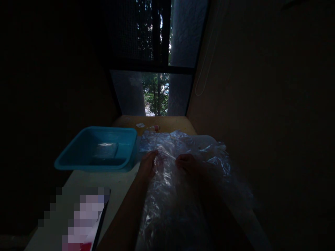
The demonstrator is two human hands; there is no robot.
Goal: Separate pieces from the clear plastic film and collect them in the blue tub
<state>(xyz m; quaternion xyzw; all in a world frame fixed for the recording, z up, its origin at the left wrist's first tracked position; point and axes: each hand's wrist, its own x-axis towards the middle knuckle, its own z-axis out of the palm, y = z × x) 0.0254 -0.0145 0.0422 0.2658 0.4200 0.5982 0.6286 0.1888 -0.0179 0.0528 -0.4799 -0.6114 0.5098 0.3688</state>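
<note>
A large crinkled sheet of clear plastic film (pixel 166 177) spreads over the table in front of me, shiny and bunched between my hands. My left hand (pixel 148 163) grips its left side, fingers closed on the film. On the other side my right hand (pixel 186 161) pinches the film, with the fingers curled in. More loose film lies beyond and to the right of my hands. Whether the film is a bag or a flat sheet I cannot tell in this dim light.
At the left stands a blue plastic basin (pixel 128 164) with a clear flat packet (pixel 106 150) inside. Nearer me a partly blurred tablet-like object (pixel 101 223) lies on the white table (pixel 123 183). A small red-labelled bottle (pixel 156 128) and a white scrap (pixel 140 125) lie near the window.
</note>
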